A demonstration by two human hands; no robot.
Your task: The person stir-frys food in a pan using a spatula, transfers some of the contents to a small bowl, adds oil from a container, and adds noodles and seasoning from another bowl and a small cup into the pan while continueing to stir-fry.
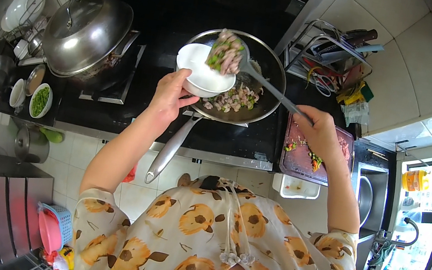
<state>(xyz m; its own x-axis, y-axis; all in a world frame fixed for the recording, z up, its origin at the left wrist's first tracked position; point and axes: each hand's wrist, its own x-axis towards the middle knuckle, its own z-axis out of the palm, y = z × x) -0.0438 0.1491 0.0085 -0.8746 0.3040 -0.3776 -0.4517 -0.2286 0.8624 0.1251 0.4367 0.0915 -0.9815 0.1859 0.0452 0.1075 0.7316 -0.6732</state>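
My left hand (pixel 173 93) grips the rim of a white bowl (pixel 202 78), tilted over the left part of a frying pan (pixel 275 58). With my right hand (pixel 315 126) I hold the grey handle of a cooking spatula (pixel 275 91). Its blade carries diced meat with green pieces (pixel 227 52) above the bowl's far right side. More diced meat (pixel 242 98) lies in the pan, whose metal handle (pixel 172 149) points towards me. The inside of the bowl looks white where it shows.
A lidded wok (pixel 85 38) stands on the left burner, near a bowl of chopped greens (pixel 40 102). To the right are a cutting board (pixel 305 168) with chopped food, a knife rack (pixel 324 37) and a sink (pixel 373 202). A white tray (pixel 296 188) sits below the board.
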